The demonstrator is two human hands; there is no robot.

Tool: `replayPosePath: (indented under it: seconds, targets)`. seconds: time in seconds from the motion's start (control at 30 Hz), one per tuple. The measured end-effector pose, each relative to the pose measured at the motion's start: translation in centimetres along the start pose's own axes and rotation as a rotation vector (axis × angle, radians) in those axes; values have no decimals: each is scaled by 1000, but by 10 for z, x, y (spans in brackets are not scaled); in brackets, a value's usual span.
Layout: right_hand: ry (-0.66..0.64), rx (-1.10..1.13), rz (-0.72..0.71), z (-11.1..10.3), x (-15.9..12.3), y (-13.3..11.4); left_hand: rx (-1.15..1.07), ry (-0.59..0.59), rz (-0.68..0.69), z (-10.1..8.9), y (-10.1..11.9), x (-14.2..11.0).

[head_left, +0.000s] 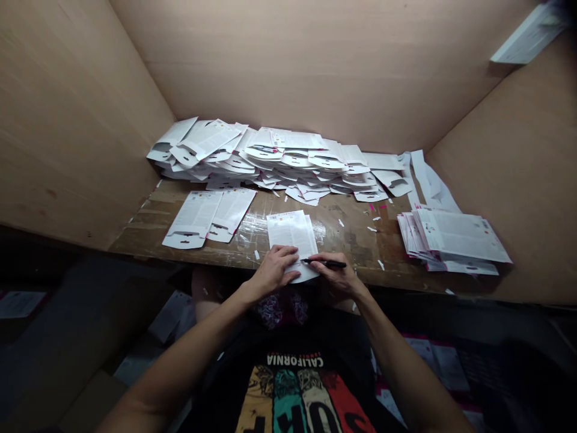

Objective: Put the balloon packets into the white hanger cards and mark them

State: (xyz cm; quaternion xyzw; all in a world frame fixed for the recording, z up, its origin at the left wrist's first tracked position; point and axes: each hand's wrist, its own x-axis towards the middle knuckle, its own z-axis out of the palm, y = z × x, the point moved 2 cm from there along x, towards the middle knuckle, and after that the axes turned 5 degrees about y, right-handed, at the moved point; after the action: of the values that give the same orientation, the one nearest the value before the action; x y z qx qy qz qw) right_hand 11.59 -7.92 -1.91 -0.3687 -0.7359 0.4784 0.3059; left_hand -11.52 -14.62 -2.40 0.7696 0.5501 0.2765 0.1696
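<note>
A white printed card packet (292,231) lies at the table's front edge, with a second one partly under its right side. My left hand (276,267) rests flat on the packet's lower left part, fingers stretched out. In my right hand (337,276) is a black pen (331,263), held in a pinch, its tip at the packet's lower flap. Whether the tip touches the flap I cannot tell. Two similar packets (193,216) lie overlapping to the left, hang-hole flaps toward me.
A long heap of white packets (279,159) lines the back wall. At the right stands a stack of packets (464,234), near white paper strips (428,180). Small paper scraps dot the brown table (360,240). Wooden panels enclose three sides. A white box (525,39) sits high at right.
</note>
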Motion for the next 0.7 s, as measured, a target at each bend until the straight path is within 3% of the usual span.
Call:
replayPosePath:
  seconds: [0.07, 0.27, 0.43, 0.7]
  targets:
    - [-7, 64, 19, 0, 1, -1, -5, -9, -21, -1, 2, 4]
    - [199, 113, -18, 4, 5, 3, 133, 20, -192, -5, 20, 26]
    - [179, 41, -53, 8, 4, 7, 191, -36, -262, -9, 28, 41]
    - [182, -75, -113, 8, 3, 3, 144, -115, -235, -7, 20, 52]
